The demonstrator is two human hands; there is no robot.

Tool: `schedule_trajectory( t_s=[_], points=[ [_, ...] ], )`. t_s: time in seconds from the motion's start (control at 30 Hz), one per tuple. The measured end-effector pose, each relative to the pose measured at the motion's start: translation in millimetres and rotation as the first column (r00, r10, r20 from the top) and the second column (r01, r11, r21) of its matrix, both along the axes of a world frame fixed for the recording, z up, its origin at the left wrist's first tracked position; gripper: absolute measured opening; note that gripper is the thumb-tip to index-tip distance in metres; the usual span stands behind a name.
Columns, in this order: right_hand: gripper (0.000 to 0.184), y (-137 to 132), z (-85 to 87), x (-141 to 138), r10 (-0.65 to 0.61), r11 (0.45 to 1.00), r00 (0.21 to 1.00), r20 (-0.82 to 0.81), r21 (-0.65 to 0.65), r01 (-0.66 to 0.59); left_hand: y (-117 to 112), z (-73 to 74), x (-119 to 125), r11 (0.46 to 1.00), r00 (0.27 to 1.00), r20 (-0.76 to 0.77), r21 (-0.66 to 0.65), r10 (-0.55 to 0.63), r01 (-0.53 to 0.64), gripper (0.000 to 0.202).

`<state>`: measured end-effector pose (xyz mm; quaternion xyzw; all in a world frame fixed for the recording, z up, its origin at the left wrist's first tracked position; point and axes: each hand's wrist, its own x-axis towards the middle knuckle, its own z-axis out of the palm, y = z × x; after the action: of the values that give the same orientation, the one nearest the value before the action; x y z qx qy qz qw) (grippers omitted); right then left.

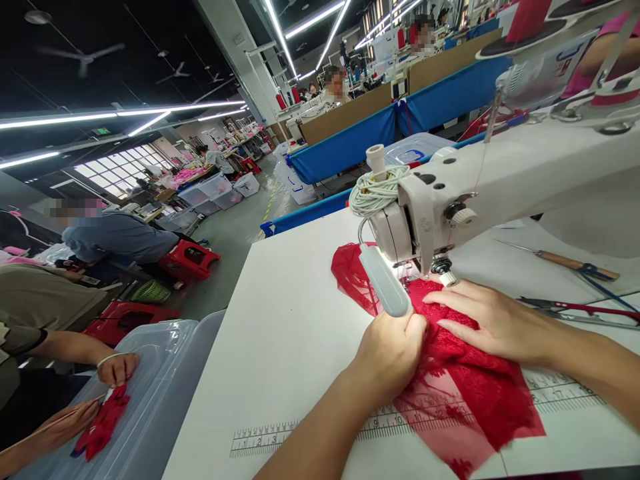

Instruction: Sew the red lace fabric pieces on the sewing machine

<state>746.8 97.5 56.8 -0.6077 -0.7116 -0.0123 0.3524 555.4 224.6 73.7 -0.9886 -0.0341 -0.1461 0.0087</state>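
Observation:
Sheer red lace fabric (480,373) lies under the head of a white sewing machine (525,167) and spreads toward the table's front edge. My left hand (393,347) is closed on the fabric just in front of the needle area, its fingertips partly hidden. On the lace to the right, my right hand (483,320) rests with its fingers stretched out flat. A grey rounded paddle-shaped piece (386,283) on a bent metal neck hangs before the needle and partly covers it. More red fabric (350,270) shows behind that piece.
A printed ruler (280,437) runs along the white table (270,333). An awl (575,263) and dark scissors with red on the handles (575,310) lie at right. At left, a co-worker's hands (117,368) handle red fabric on a plastic bin lid (160,347).

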Motion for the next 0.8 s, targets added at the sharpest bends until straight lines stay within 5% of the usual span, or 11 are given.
schedule_trajectory(
  t_s=[0.13,0.27,0.8],
  points=[
    [0.032,-3.6,-3.7,1.9,0.097,0.995,0.989,0.107,0.010,-0.099,-0.3,5.8,-1.3,0.995,0.999,0.009,-0.089,-0.037,0.038,0.046],
    [0.034,-4.3,-6.4,4.8,0.115,0.992,0.978,0.173,0.034,-0.123,-4.5,5.0,-4.1,0.998,0.997,0.070,-0.045,-0.041,0.044,0.072],
    [0.035,-6.1,-7.2,-0.2,0.001,0.997,0.978,0.207,0.076,-0.017,-15.4,2.3,-8.0,0.992,0.972,0.234,0.118,0.015,-0.044,0.085]
  ],
)
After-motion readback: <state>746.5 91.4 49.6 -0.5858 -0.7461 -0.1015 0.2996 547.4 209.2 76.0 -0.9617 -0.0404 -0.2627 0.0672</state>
